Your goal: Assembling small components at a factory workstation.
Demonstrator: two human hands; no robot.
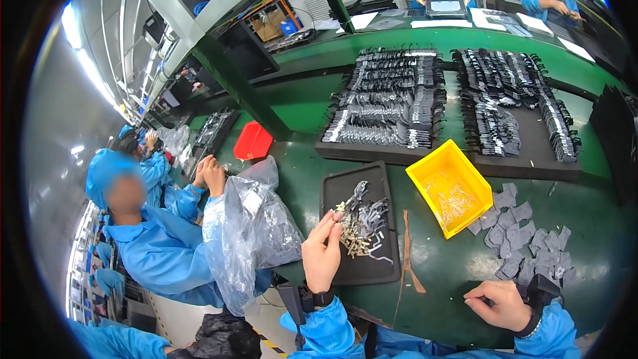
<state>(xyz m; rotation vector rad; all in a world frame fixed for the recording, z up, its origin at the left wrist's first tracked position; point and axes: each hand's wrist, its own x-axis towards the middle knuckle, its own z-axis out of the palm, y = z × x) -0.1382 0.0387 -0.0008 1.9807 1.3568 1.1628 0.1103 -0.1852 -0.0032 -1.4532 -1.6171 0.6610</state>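
Note:
My left hand [322, 252] is over the black tray [362, 276], its fingertips drawn together at the edge of a pile of small grey and brass-coloured parts [362, 226]. Any piece between those fingertips is too small to make out. Lower right, my right hand [500, 304] is held just above the green tabletop, with thumb and fingers curled together; whatever they may hold is hidden. Beyond it lies a loose spread of flat dark-grey pieces [525, 233]. Each wrist wears a black strap with a small device.
A yellow bin [458, 189] holds small pale pieces. Behind it, dark foam boards [389, 149] carry rows of black parts. Brown strips [407, 252] lie beside the tray. To the left, a co-worker [163, 239] stands near a clear plastic bag [246, 219] and red bin [253, 141].

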